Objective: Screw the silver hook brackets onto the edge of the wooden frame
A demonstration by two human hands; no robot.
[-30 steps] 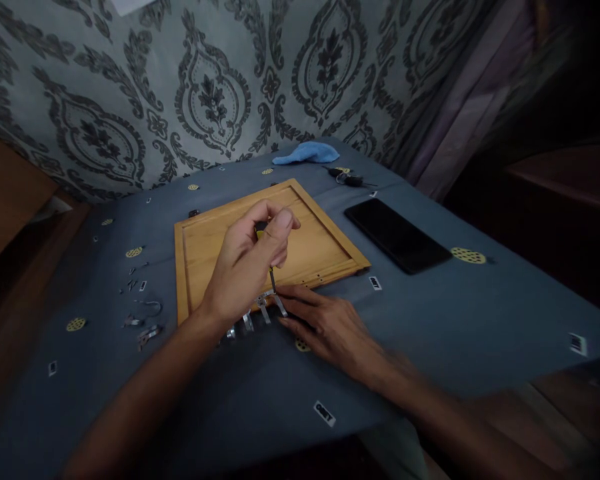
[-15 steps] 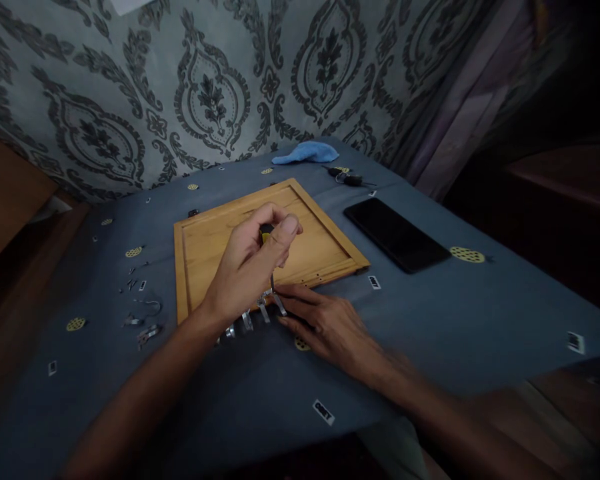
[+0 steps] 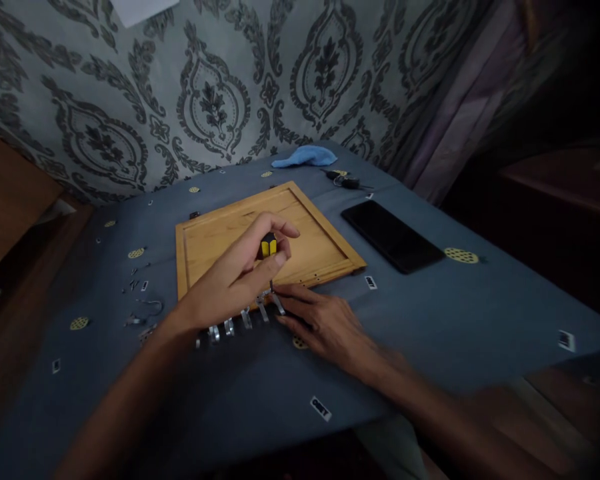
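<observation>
"What's biggest?"
"The bench (image 3: 455,320), with a wooden panel (image 3: 215,243) lying flat on it."
"And the hands?"
"The left hand (image 3: 253,270) is above the panel's near side; the right hand (image 3: 330,327) is at the panel's near edge."
"Next in size?"
"A black phone (image 3: 393,235), right of the panel. Then the screwdriver (image 3: 269,247) above the panel, the left hand curled loosely around its handle."
"Smaller still?"
"At least 5 metal hooks (image 3: 246,319) along the panel's near edge. The right hand's fingers are at the rightmost; pinching or just bracing, I can't tell. Left of the panel are tiny loose pieces (image 3: 133,285)."
"Which step?"
"Probably turning a screw at that hook; tightening or loosening, I can't tell. Next seems to call for a firmer wrap, bit seated, hook steady."
</observation>
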